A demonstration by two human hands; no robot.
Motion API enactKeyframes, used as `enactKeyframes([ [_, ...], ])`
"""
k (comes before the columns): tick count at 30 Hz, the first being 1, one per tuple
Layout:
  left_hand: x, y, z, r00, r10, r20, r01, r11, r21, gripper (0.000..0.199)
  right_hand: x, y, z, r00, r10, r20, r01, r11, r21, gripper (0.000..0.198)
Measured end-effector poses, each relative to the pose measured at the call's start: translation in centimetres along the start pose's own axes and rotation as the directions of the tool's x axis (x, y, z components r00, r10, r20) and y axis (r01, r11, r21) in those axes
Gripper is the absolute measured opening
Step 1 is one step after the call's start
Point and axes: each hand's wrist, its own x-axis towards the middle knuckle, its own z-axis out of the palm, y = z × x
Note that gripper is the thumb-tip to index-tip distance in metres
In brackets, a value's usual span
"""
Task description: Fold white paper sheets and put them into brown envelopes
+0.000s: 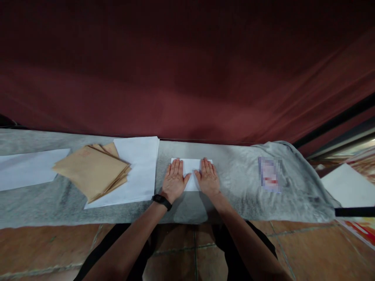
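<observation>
A small white sheet of paper [191,185], possibly folded, lies flat on the grey cloth-covered table [237,168]. My left hand [175,178] rests palm down over its left side, with the fingers stretched out and the thumb pointing inward. Over the right side my right hand [208,177] lies flat in the same way. Both thumbs come near each other at the paper's middle without meeting. Each hand presses on the paper and grips nothing. The parts of the sheet under my palms are hidden.
To the left, several brown envelopes [93,171] lie fanned on a stack of large white sheets [143,171]. Another white sheet [26,168] is farther left. A blurred purplish packet [269,174] lies on the right. A dark red curtain [175,86] hangs behind the table.
</observation>
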Motion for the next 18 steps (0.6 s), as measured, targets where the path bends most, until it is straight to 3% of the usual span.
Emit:
enactKeyframes([
  [12,-0.5,-0.2,-1.0,0.998,-0.026,0.052,0.025,0.999,0.024,0.076,-0.9,2.0,-1.0,0.995,0.091,-0.032,-0.093,0.993,-0.071,0.063],
  [16,-0.6,0.2,-1.2,1.0,-0.009,0.029,0.009,1.0,0.025,0.071,-1.0,1.6,-1.5,0.986,0.163,-0.045,-0.166,0.984,-0.071,0.061],
  [18,-0.7,0.8,-1.0,0.999,0.03,0.015,-0.031,0.999,0.013,0.065,-0.9,0.6,-1.6,0.989,0.14,-0.038,-0.141,0.99,-0.017,0.06],
])
